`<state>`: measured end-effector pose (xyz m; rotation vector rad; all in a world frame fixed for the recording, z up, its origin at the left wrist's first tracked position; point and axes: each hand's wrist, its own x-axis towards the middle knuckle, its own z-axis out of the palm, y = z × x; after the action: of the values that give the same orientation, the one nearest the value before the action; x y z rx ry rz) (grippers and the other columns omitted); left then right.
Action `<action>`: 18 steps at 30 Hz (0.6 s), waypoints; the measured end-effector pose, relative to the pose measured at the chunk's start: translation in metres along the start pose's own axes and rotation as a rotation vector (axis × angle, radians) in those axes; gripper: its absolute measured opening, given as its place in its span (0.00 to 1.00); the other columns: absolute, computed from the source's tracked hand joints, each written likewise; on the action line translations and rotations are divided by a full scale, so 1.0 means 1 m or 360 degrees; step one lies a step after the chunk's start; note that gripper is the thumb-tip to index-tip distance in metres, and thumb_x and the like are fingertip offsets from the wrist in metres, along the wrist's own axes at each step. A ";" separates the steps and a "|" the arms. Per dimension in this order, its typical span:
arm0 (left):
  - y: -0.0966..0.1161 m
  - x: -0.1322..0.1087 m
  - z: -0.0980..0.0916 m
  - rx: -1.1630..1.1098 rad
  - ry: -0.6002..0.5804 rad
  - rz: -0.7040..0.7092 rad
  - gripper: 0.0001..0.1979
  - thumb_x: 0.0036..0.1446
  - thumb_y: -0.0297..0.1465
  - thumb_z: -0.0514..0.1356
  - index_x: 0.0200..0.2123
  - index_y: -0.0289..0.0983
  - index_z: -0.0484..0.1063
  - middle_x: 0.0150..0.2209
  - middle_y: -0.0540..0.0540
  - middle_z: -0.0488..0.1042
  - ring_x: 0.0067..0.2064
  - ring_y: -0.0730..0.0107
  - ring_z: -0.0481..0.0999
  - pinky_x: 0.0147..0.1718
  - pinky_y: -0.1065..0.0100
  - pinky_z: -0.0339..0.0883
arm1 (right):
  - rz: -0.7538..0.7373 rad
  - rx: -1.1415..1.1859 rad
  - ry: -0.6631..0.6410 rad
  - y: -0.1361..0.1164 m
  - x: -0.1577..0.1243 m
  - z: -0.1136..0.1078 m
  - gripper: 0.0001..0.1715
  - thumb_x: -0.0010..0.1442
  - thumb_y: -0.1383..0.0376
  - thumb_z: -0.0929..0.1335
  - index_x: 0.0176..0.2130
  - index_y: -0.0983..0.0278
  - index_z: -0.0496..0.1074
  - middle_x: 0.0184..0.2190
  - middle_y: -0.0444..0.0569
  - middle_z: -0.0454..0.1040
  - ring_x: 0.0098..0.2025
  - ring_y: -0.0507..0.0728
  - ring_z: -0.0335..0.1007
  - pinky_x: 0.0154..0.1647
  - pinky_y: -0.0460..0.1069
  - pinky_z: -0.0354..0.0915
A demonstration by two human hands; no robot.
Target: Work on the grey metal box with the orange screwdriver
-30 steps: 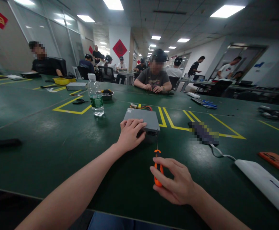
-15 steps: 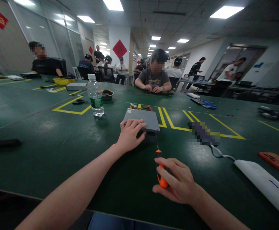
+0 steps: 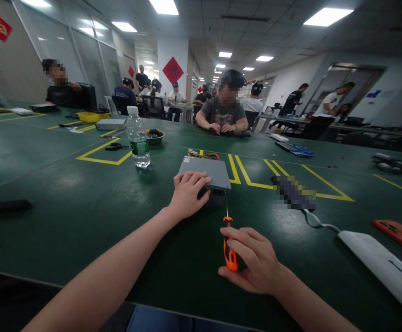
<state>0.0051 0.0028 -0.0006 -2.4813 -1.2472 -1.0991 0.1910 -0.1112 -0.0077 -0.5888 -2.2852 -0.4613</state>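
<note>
A grey computer power supply unit (image 3: 215,169) lies flat on the green table, its bundle of coloured wires (image 3: 208,156) at the far side. My left hand (image 3: 189,193) grips its near left corner, fingers over the top cover and thumb at the front face. In my right hand (image 3: 252,258) is an orange and black screwdriver (image 3: 230,251), held between thumb and fingers. Its shaft points away from me, and the tip meets the near right corner of the unit. Whatever sits under the tip is too small to make out.
A water bottle (image 3: 138,143) stands left of the unit, before a metal bowl (image 3: 155,137). To the right lie a blurred dark device (image 3: 292,191) on a cable, a white power bank (image 3: 381,263) and an orange phone (image 3: 399,235). Across the table sits a person (image 3: 223,110).
The screwdriver handle has turned a little in my right fingers and tilted slightly left. My left hand and the power supply unit stay in place.
</note>
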 end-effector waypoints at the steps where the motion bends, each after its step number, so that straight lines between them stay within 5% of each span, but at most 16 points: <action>1: 0.000 0.000 0.000 -0.0001 0.0001 0.0003 0.15 0.56 0.34 0.56 0.48 0.45 0.67 0.52 0.48 0.70 0.53 0.58 0.63 0.48 0.55 0.48 | 0.0000 0.0004 -0.0042 0.000 0.001 -0.001 0.20 0.60 0.58 0.63 0.45 0.71 0.64 0.41 0.62 0.73 0.41 0.58 0.71 0.36 0.52 0.68; 5: 0.000 0.000 0.000 -0.0001 -0.0004 0.0006 0.15 0.56 0.34 0.56 0.48 0.45 0.67 0.52 0.48 0.70 0.53 0.59 0.63 0.48 0.55 0.48 | -0.0027 -0.0044 -0.0115 -0.001 0.005 -0.004 0.18 0.62 0.61 0.60 0.46 0.69 0.66 0.40 0.60 0.73 0.40 0.59 0.72 0.34 0.52 0.68; 9: 0.000 0.000 -0.001 -0.0002 -0.0002 0.0013 0.15 0.56 0.34 0.56 0.48 0.45 0.66 0.52 0.49 0.70 0.53 0.59 0.63 0.48 0.55 0.49 | 0.0028 0.0033 0.0023 0.000 0.003 -0.001 0.17 0.59 0.61 0.63 0.45 0.70 0.64 0.39 0.61 0.73 0.37 0.58 0.73 0.30 0.51 0.68; 18: 0.000 0.000 0.000 0.0009 0.0010 0.0011 0.15 0.56 0.34 0.56 0.48 0.45 0.67 0.52 0.50 0.70 0.53 0.59 0.63 0.48 0.55 0.48 | 0.0090 0.0171 -0.0064 0.004 -0.003 0.001 0.24 0.57 0.57 0.63 0.48 0.69 0.61 0.43 0.62 0.71 0.43 0.61 0.71 0.37 0.54 0.69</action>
<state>0.0051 0.0030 -0.0009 -2.4743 -1.2378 -1.0990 0.1947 -0.1076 -0.0102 -0.6121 -2.3084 -0.2997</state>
